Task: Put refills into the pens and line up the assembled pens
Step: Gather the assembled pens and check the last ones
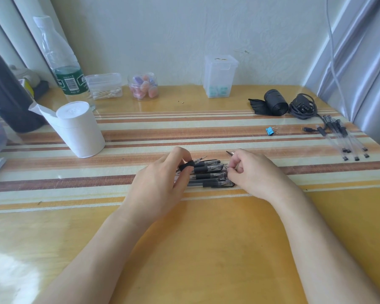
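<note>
Several clear pens with black grips lie in a heap (211, 175) on the striped cloth at the table's middle. My left hand (160, 183) pinches the black grip of one pen (190, 165) at the heap's left; its refill tip points up and to the right. My right hand (248, 172) is curled over the heap's right end and pinches a small pen tip piece (229, 153) between thumb and fingers. A second group of several clear pens (343, 140) lies at the far right of the table.
A toilet-paper roll (79, 130) stands to the left. Along the wall are a water bottle (64, 62), a cotton-swab box (104, 86), a jar (143, 86) and a clear box (219, 76). A black bag roll (274, 102), a coiled cable (303, 106) and a blue binder clip (270, 131) lie at the right.
</note>
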